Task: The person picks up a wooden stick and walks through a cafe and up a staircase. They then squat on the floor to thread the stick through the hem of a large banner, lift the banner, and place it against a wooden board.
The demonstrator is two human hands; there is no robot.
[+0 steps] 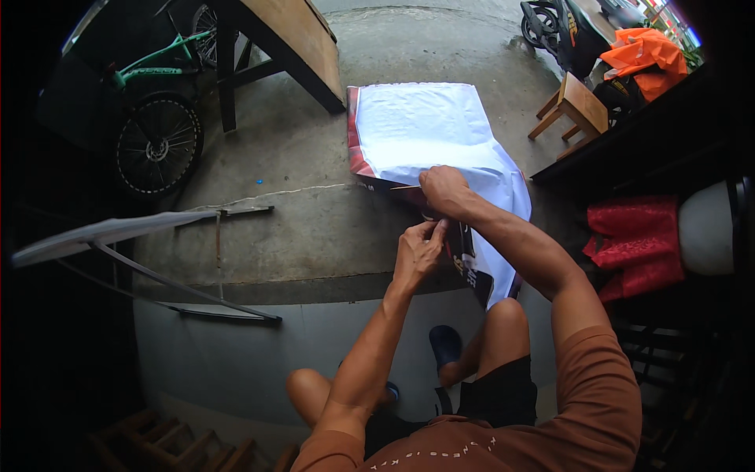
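Observation:
A large printed sheet, like a banner, lies with its white back upward and its red and dark printed side folded into view along the left and near edges. My left hand is closed, its fingertips pinching the dark folded edge of the sheet. Just beyond it, my right hand is closed over the white part, the forearm crossing the sheet's right side. From the right fist a thin, pale stick-like thing points left; its kind cannot be made out. The near end of the sheet hangs by my knee.
Left stands a folding metal-framed panel, with a green bicycle behind it. A wooden board on dark legs rises at the back. Off to the right are a wooden stool, a motorbike, an orange cover and red cloth.

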